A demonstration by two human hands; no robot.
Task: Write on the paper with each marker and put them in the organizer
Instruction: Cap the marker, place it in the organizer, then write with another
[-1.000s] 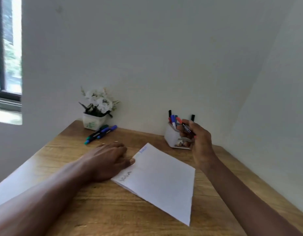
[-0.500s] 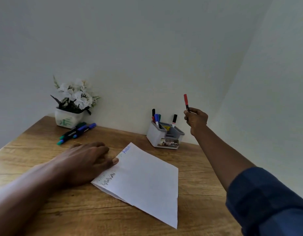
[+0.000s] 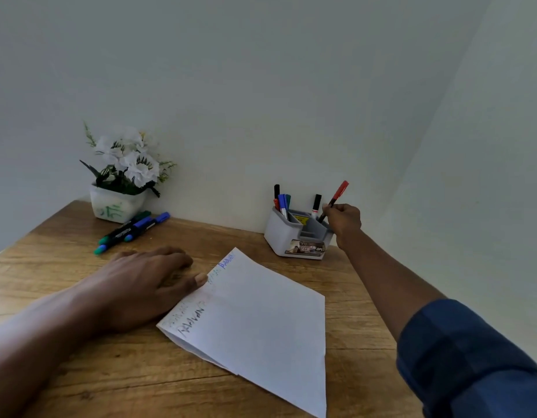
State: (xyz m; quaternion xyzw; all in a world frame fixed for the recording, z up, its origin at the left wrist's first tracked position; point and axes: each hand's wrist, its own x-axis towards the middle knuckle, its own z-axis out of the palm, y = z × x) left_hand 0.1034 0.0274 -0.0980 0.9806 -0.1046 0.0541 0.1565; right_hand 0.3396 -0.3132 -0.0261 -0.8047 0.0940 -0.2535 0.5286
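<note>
The right hand (image 3: 343, 221) pinches one red-capped marker (image 3: 337, 197), tilted, its lower end at the right side of the single grey organizer (image 3: 287, 240) at the table's (image 3: 80, 372) far right. Five markers (image 3: 281, 203) stand in the organizer. The left hand (image 3: 140, 285) lies flat, fingers straight, its thumb touching the one sheet of paper (image 3: 261, 321). Three more markers (image 3: 131, 229) lie far left beside one flower pot (image 3: 116, 206).

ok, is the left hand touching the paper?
Touching. The head view shows the left hand flat on the table, its thumb tip lying on the left edge of the paper.
</note>
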